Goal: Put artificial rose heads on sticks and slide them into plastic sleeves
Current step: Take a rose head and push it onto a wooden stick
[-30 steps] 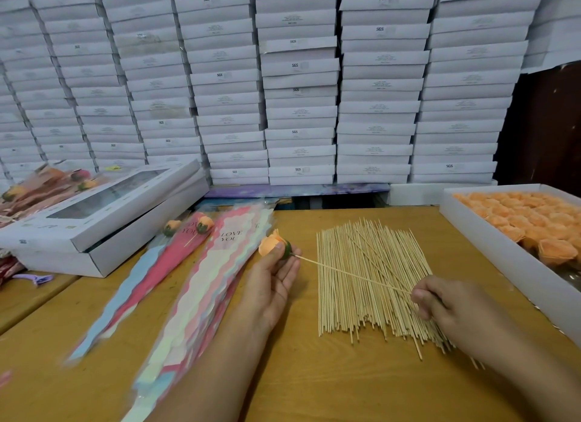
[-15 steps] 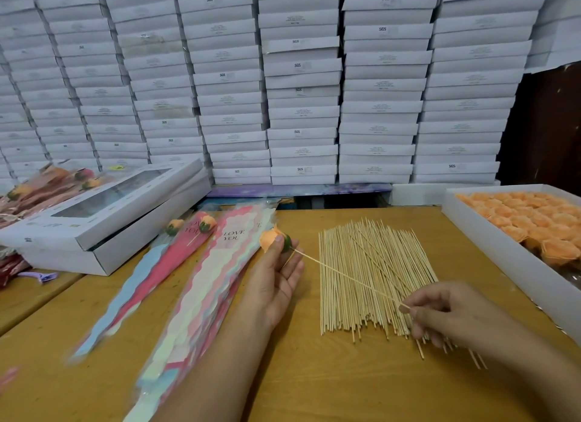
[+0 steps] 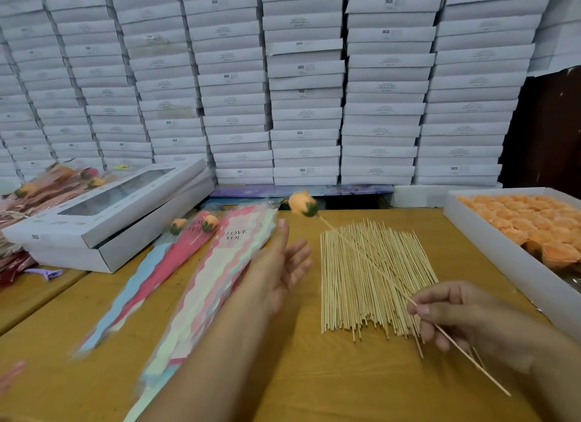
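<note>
Topping a thin stick, an orange, seemingly green-based rose head.

Stacked white boxes (floor-to-top wall), wooden table, dark doorway

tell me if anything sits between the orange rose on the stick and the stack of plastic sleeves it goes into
Nothing visible blocks it. The orange rose head rides a thin wooden stick pinched by the right hand. The open left hand hovers at the edge of the pastel plastic sleeve stack, beside the path.
</note>
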The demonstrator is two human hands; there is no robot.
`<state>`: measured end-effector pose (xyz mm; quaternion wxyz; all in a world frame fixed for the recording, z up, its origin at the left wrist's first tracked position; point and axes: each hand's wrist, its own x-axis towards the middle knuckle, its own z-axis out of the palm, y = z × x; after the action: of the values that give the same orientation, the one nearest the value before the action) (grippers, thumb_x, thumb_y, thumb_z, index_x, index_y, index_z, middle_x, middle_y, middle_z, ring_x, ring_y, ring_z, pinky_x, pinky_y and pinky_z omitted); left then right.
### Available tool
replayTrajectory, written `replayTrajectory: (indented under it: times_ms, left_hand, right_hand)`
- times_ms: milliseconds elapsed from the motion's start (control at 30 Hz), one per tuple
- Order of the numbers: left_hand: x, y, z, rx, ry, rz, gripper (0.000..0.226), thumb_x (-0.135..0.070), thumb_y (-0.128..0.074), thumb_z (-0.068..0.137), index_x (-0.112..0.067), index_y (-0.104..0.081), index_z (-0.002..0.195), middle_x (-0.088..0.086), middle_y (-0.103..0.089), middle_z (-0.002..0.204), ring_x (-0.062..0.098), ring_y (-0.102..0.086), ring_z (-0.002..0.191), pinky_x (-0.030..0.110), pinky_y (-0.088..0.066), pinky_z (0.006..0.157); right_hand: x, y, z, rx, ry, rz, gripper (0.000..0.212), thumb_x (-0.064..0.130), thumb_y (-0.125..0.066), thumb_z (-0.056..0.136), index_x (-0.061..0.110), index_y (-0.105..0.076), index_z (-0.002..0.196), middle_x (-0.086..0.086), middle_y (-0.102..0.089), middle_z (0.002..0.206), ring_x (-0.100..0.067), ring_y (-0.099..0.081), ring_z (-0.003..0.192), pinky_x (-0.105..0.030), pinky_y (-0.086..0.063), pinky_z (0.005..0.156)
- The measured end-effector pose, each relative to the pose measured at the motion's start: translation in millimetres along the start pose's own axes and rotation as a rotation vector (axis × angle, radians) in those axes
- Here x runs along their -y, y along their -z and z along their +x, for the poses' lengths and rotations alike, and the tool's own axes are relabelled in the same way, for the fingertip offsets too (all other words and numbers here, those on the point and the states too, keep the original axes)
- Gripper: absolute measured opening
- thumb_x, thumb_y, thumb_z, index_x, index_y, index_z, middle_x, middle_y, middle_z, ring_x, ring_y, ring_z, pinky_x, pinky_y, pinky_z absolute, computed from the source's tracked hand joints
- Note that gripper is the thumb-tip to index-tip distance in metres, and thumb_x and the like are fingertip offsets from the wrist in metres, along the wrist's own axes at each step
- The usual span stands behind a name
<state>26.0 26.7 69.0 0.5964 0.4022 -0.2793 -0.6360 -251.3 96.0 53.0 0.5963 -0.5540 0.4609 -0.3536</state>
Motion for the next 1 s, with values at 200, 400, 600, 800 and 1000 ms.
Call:
replayTrajectory:
  times_ms: [200,400,600,800,1000]
  left_hand:
    - [-51,42,27,-0.35,-0.496,1.004,0.024,-0.002,-0.063,0.088,-0.011,-0.072,0.108,0.002,-0.072,0.107,0.017,-0.066,0.093,0.027,-0.052,0.081]
    - [-70,136,51,-0.503,-0.105,1.587,0.033,-0.037,-0.075,0.087,-0.01,-0.057,0.08,0.008,-0.061,0.077,0.021,-0.056,0.069,0.029,-0.041,0.055]
    - [-74,154,56,-0.505,-0.103,1.527,0.039,-0.035,-0.082,0.081,-0.012,-0.052,0.07,0.006,-0.055,0.07,0.019,-0.051,0.062,0.03,-0.035,0.051]
    - [-80,163,62,-0.53,-0.154,1.555,0.026,-0.026,-0.083,0.078,-0.007,-0.065,0.071,0.006,-0.062,0.065,0.019,-0.057,0.059,0.026,-0.038,0.048]
    - [-92,170,62,-0.524,-0.174,1.683,0.011,-0.019,-0.068,0.081,-0.009,-0.071,0.079,0.011,-0.069,0.079,0.026,-0.066,0.072,0.038,-0.059,0.067]
  right_hand:
    - [-4,8,6,-0.109,0.035,0.193,0.031,0.01,-0.076,0.066,-0.003,-0.075,0.093,-0.021,-0.066,0.074,-0.019,-0.061,0.053,-0.02,-0.044,0.038]
    - [-6,13,11,-0.146,0.058,0.244,0.023,0.011,-0.074,0.071,0.003,-0.078,0.091,-0.017,-0.068,0.076,-0.015,-0.062,0.055,-0.02,-0.048,0.042]
    - [-8,15,12,-0.187,0.089,0.256,0.024,0.012,-0.073,0.07,0.002,-0.077,0.092,-0.014,-0.07,0.075,-0.013,-0.062,0.054,-0.018,-0.045,0.04]
    - [-8,16,12,-0.214,0.101,0.272,0.027,0.01,-0.072,0.07,0.0,-0.076,0.095,-0.013,-0.069,0.075,-0.012,-0.062,0.053,-0.018,-0.045,0.038]
    - [-8,14,12,-0.225,0.108,0.254,0.027,0.013,-0.073,0.069,0.003,-0.076,0.094,-0.011,-0.069,0.075,-0.011,-0.062,0.053,-0.017,-0.044,0.039]
